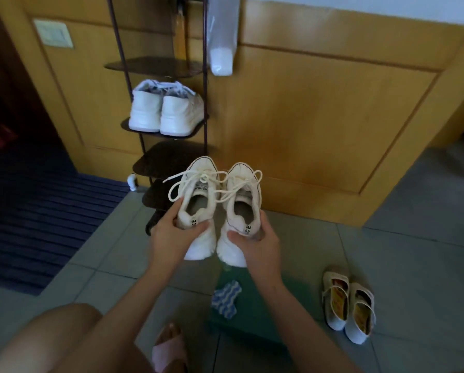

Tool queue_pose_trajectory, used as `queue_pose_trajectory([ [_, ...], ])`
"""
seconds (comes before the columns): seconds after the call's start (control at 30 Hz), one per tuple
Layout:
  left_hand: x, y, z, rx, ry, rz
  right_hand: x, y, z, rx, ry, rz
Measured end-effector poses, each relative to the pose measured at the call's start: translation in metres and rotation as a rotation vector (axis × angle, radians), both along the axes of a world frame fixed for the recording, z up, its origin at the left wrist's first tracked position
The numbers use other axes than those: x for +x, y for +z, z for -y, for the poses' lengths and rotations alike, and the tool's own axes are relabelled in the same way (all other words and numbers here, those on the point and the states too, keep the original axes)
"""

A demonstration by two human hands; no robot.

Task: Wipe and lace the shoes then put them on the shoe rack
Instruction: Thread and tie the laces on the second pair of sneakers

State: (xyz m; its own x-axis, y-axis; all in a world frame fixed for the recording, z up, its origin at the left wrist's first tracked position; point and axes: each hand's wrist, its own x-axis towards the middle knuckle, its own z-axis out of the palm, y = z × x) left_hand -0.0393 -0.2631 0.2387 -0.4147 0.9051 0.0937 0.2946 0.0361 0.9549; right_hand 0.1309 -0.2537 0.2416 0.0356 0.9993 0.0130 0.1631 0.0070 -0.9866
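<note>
I hold a pair of cream laced sneakers in the air, toes pointing away from me. My left hand grips the heel of the left sneaker. My right hand grips the heel of the right sneaker. Both have tied bows of white laces. Just beyond them stands the dark metal shoe rack, its lower shelves bare. A blue and white striped cloth lies on a green box below my arms.
A pair of white sneakers sits on an upper rack shelf. Beige strap shoes stand on the tiled floor at the right. A wooden wall panel backs the rack. A dark blue mat lies to the left.
</note>
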Motion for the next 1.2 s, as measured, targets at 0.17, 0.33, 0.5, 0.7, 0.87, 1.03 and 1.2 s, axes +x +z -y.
queue_pose_trajectory([
  [0.17,-0.065,0.008,-0.029,-0.071,0.09,0.03,-0.061,0.01,-0.028,-0.025,0.085,0.013],
  [0.33,-0.115,0.007,-0.058,-0.136,0.129,0.018,-0.106,0.006,-0.059,-0.052,0.153,0.001],
  [0.5,-0.14,-0.005,-0.081,-0.16,0.143,-0.016,-0.132,0.002,-0.088,-0.082,0.144,0.046],
  [0.7,-0.166,-0.015,-0.115,-0.163,0.142,0.001,-0.157,-0.009,-0.125,-0.094,0.101,0.105],
  [0.87,-0.178,-0.019,-0.14,-0.201,0.14,-0.055,-0.173,-0.018,-0.152,-0.104,0.095,0.142],
  [1.03,-0.185,-0.027,-0.168,-0.22,0.144,-0.066,-0.184,-0.027,-0.18,-0.089,0.074,0.176],
  [1.2,-0.192,-0.035,-0.19,-0.214,0.158,-0.118,-0.196,-0.036,-0.202,-0.053,0.046,0.227],
])
